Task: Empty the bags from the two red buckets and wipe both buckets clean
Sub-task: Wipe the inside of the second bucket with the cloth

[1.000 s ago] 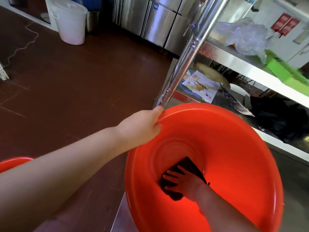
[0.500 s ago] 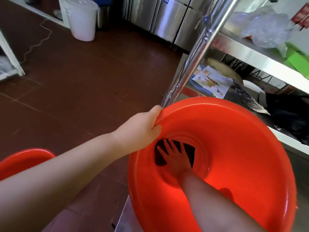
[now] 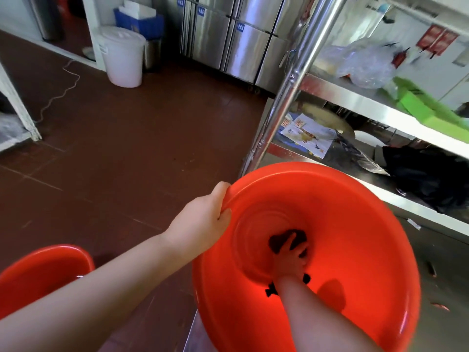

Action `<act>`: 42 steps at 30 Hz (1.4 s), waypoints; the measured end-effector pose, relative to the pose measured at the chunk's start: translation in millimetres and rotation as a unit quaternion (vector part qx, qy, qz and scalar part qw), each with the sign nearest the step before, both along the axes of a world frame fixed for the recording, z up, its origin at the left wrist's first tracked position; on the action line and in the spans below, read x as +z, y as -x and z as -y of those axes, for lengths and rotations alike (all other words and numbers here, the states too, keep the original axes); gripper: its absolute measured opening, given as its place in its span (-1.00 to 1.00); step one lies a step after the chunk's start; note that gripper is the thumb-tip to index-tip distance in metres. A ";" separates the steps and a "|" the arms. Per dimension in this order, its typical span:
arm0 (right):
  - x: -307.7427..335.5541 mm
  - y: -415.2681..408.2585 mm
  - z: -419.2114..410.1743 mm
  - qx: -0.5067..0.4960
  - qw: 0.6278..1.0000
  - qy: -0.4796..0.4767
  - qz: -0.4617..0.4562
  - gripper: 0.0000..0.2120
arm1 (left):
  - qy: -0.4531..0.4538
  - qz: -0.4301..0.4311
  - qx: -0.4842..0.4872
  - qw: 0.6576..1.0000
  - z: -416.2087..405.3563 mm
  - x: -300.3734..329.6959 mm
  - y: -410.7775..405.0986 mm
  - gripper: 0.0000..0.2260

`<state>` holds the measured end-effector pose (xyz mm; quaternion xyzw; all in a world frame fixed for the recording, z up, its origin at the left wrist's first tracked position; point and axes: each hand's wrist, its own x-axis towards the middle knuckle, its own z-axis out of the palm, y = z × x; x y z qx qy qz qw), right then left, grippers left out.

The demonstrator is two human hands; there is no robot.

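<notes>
Right hand [image 3: 289, 257] deep in the tilted red bucket [image 3: 355, 224], fingers pressed on a dark cloth [image 3: 295, 236] at the bottom. Left hand [image 3: 203, 224] clamped on its rim. Second red bucket [image 3: 38, 270] lower left, on the floor.

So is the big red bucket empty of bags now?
Yes. The red bucket holds only the dark cloth under the right hand.
</notes>
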<state>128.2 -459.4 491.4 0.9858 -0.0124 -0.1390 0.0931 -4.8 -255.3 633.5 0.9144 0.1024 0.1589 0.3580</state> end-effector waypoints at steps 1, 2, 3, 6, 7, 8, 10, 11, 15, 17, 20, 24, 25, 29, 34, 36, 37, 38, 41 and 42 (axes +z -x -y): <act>0.2 5.0 0.3 -0.024 0.999 -0.022 -0.018 -0.31 | -0.007 -0.001 0.000 1.000 3.2 1.6 0.4 -0.72; 4.3 8.3 -1.4 -0.046 0.997 -0.053 -0.033 -0.32 | -0.014 -0.004 0.000 1.000 5.7 3.7 0.7 -0.73; 8.4 10.2 -4.1 -0.064 0.993 -0.095 -0.043 -0.34 | -0.013 -0.008 0.004 1.000 6.8 3.2 0.7 -0.75; 36.4 22.9 -7.2 -0.075 0.963 -0.254 -0.050 -0.42 | -0.011 -0.020 0.010 1.000 7.8 9.3 3.4 -0.78; 48.3 29.5 -7.6 -0.067 0.952 -0.298 -0.037 -0.48 | -0.012 -0.022 0.009 1.000 7.7 11.0 3.7 -0.78; 61.8 37.8 -7.3 -0.052 0.945 -0.324 -0.016 -0.51 | -0.015 -0.022 0.007 1.000 8.0 12.4 3.6 -0.77; 90.0 55.9 -6.5 0.012 0.937 -0.347 0.039 -0.47 | -0.016 -0.020 0.003 1.000 9.8 14.9 2.7 -0.75; 104.1 65.1 -4.4 0.052 0.928 -0.361 0.079 -0.42 | -0.015 -0.020 -0.001 1.000 11.4 16.1 1.8 -0.73; 167.8 97.4 7.3 0.192 0.855 -0.423 0.230 -0.29 | -0.004 -0.026 -0.010 1.000 16.4 22.6 -2.4 -0.72; 201.0 102.4 12.4 0.239 0.818 -0.425 0.304 -0.25 | -0.006 -0.028 -0.014 0.999 18.0 25.8 -3.7 -0.75; 245.4 95.6 17.5 0.282 0.775 -0.351 0.443 -0.24 | -0.014 -0.032 -0.019 0.999 20.5 29.6 -2.0 -0.76; 276.4 61.2 23.7 0.379 0.752 -0.205 0.499 -0.38 | -0.013 -0.040 -0.022 0.999 22.0 31.2 1.0 -0.74; 278.3 50.9 23.4 0.412 0.776 -0.163 0.449 -0.37 | -0.016 -0.041 -0.019 0.999 21.9 31.5 1.4 -0.72; 258.2 24.4 18.9 0.458 0.859 -0.076 0.217 -0.30 | -0.008 -0.042 -0.022 0.999 21.3 33.9 -0.5 -0.64; 262.6 9.2 1.9 0.453 0.869 -0.099 0.172 -0.34 | -0.006 -0.057 -0.018 0.998 12.6 33.6 -2.5 -0.67; 269.8 5.6 -7.0 0.462 0.865 -0.077 0.182 -0.42 | -0.011 -0.055 -0.018 0.998 10.3 31.8 -1.9 -0.70; 271.8 5.7 -12.3 0.465 0.863 -0.059 0.189 -0.42 | -0.013 -0.053 -0.019 0.998 10.4 31.3 -2.1 -0.71; 272.3 7.5 -18.6 0.469 0.861 -0.041 0.194 -0.41 | -0.016 -0.051 -0.021 0.998 11.4 31.4 -2.6 -0.72; 263.6 19.3 -43.2 0.498 0.840 -0.001 0.217 -0.47 | -0.013 -0.045 -0.029 0.998 13.9 32.4 -6.5 -0.77; 259.2 23.0 -51.2 0.506 0.833 0.003 0.223 -0.50 | -0.008 -0.043 -0.030 0.999 13.4 32.4 -7.9 -0.78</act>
